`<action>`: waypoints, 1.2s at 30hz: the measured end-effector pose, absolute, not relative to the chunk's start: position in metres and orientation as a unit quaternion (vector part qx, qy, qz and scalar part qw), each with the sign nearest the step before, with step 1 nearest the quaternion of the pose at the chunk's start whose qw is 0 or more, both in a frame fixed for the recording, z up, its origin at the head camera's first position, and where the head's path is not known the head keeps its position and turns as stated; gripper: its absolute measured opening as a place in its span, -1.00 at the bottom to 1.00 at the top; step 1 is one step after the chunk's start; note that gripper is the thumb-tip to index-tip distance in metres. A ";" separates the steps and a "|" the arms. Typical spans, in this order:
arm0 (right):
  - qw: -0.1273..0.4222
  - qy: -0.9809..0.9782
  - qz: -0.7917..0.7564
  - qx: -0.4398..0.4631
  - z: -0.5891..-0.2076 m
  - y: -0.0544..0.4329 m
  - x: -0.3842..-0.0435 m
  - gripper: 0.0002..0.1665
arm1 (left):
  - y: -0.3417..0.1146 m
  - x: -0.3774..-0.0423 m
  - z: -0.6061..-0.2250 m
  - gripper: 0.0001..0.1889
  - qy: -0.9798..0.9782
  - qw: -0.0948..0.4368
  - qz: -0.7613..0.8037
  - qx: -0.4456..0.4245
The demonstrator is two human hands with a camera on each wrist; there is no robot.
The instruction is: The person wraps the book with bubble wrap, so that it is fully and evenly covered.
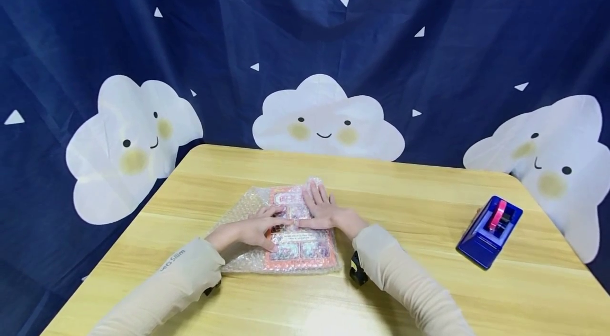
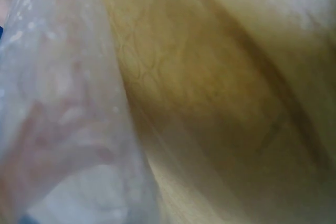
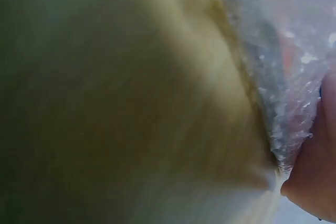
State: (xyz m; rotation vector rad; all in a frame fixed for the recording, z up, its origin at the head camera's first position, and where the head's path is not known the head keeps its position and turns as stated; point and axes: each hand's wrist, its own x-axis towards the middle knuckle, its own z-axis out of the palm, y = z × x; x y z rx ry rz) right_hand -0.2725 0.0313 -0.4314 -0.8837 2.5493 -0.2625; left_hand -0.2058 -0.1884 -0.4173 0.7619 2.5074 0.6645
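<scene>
Plainly, the loose bubble wrap (image 1: pixel 242 209) is posing the main risk: it is flaring past the left side of the flat printed item (image 1: pixel 299 241), and if either palm were easing off, I suspect the springy film would be lifting or slipping askew. Uneven pressing could also be creasing what is inside. The left hand (image 1: pixel 254 228) is resting on it, fingers spread; the right hand (image 1: pixel 329 215) is lying flat across its upper right, fingers slightly parted. Neither is visibly pinching anything. The item is sitting mid-table, showing orange-red borders and small picture panels, blurred by glossy bubbles.
</scene>
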 end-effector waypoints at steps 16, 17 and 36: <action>0.179 0.933 -0.084 -0.302 -0.436 0.033 -0.268 0.24 | -0.184 -0.207 -0.417 -0.25 0.902 0.218 0.237 0.286; 0.178 0.933 -0.083 -0.301 -0.436 0.033 -0.268 0.24 | -0.184 -0.207 -0.417 -0.25 0.902 0.217 0.237 0.288; 0.194 0.931 -0.086 -0.297 -0.434 0.027 -0.269 0.23 | -0.193 -0.206 -0.410 -0.25 0.900 0.202 0.215 0.321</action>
